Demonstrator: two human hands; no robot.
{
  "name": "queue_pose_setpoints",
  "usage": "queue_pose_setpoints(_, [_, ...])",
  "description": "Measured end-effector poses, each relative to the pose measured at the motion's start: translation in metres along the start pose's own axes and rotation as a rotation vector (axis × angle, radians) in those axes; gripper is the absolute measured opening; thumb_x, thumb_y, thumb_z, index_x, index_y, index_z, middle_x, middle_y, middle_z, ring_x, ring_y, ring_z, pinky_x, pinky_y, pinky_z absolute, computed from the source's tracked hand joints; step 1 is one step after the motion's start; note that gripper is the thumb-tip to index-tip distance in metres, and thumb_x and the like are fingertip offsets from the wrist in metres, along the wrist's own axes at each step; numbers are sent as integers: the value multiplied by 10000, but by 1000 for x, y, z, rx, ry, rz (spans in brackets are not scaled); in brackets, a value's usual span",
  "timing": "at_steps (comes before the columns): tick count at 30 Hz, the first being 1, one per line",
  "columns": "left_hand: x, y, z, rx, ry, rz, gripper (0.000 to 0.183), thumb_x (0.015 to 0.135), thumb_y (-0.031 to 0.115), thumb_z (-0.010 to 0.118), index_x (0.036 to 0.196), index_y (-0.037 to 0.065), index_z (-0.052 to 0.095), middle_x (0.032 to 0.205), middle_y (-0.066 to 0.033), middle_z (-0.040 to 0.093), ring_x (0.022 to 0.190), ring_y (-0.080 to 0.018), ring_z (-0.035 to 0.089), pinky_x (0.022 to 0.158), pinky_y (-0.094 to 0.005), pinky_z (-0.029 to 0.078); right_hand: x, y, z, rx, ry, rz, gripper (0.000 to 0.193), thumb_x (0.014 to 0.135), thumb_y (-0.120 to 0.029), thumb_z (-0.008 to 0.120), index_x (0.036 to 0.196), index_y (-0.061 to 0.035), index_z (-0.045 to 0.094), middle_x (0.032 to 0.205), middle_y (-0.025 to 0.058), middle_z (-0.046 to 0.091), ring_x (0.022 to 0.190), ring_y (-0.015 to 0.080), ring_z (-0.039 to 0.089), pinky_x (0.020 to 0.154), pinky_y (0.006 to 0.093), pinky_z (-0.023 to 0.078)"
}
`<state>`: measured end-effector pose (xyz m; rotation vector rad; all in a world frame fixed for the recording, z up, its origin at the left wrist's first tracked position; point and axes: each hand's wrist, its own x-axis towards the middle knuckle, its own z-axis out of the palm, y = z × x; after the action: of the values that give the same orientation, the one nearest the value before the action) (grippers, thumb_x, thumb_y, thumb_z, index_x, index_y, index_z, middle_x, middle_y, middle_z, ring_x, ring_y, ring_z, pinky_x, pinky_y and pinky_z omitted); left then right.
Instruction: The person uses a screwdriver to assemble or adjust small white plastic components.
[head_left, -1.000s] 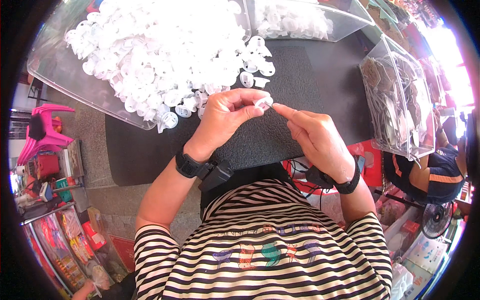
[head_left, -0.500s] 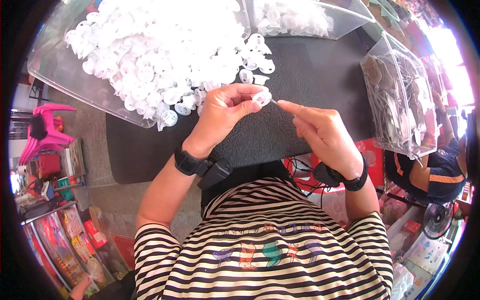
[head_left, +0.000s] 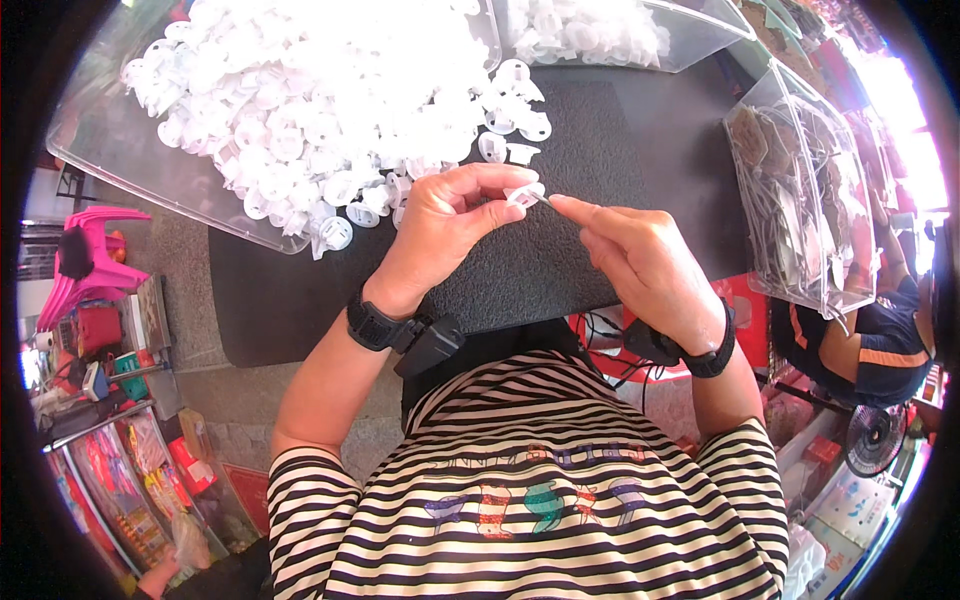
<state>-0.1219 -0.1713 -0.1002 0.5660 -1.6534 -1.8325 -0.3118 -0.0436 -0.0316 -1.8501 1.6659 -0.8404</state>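
Note:
My left hand [head_left: 440, 230] is closed, pinching a small white plastic part [head_left: 526, 194] between thumb and forefinger above the black table top [head_left: 545, 265]. A thin metal piece [head_left: 544, 199], like a pin or a fine blade, sticks out from the fingertips of my right hand [head_left: 650, 265]. Its tip meets the right side of the white part. How far it reaches inside I cannot make out. Just beyond my left hand spreads a big heap of similar white plastic parts [head_left: 290, 140], overexposed at its middle.
A clear plastic tray [head_left: 165, 200] lies under the heap. At the back stands another clear bin [head_left: 690, 40] of white parts. A clear box [head_left: 755, 255] with grey strips stands at the right, near another person [head_left: 850, 350]. Pink stools [head_left: 100, 265] are at the left.
The white part has turned a little in my left fingers. My right hand has shifted slightly left, bringing its fingertip nearer the part.

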Motion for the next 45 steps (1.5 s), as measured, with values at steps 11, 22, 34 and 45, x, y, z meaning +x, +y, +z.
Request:
queue_pose_setpoints(11, [1,-3,-1,158,-15,66,264,860,-34,701,1122,-4,697,1095,-86,706,968,-125,658,876,-259,539,1,-7,3,-279,-16,22,391,850,27,576,1231,-33,640,744,216,602,674,375,611,635,391,486])
queue_pose_setpoints(22, [2,-3,3,229,-47,48,222,867,-33,684,1087,-8,705,1038,-79,720,912,-109,680,828,-246,566,0,7,10,-88,-42,72,334,883,-16,551,1201,-29,652,777,254,640,709,417,645,652,444,518])
queue_pose_setpoints(34, [0,3,-2,-255,-41,-183,312,920,22,656,1226,8,593,1144,-90,664,1016,-148,647,890,-285,551,-23,3,11,-222,171,-69,452,856,29,612,1288,-98,640,672,99,453,545,226,465,548,341,413])
queue_pose_setpoints(45, [-1,0,-3,-134,-112,-106,362,873,5,705,1228,-11,633,1090,-64,694,983,-126,643,899,-275,525,-21,-6,14,-380,155,-77,462,826,-3,645,1265,-146,663,690,94,481,536,271,527,528,375,449])
